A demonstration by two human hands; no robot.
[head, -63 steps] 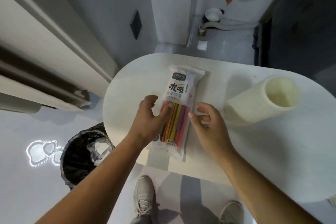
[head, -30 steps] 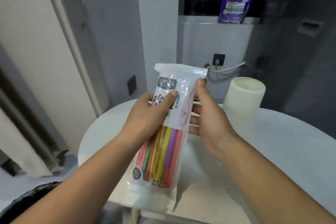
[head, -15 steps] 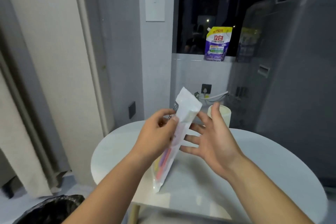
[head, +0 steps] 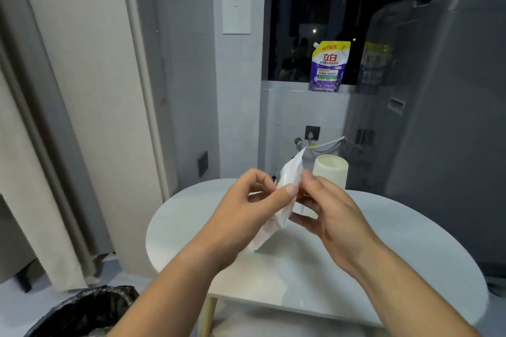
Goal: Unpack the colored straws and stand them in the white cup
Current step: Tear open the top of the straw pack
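I hold the plastic straw pack (head: 290, 172) upright above the white oval table (head: 383, 254), seen edge-on so the coloured straws inside are hidden. My left hand (head: 246, 205) pinches the pack's upper part between thumb and fingers. My right hand (head: 325, 210) grips the same upper part from the right side. The pack's white top corner sticks up between my hands. The white cup (head: 331, 174) stands upright on the table's far edge, just behind my right hand, and shows nothing sticking out of it.
A bin with a black liner (head: 82, 312) sits on the floor at lower left. A purple detergent pouch (head: 327, 66) stands on the window sill. A grey washing machine (head: 443, 117) is at the right, a curtain (head: 54, 145) at the left.
The pack was lifted off the table and turned upright and edge-on. My right hand, open half a second ago, has closed onto its top. The view has tilted upward.
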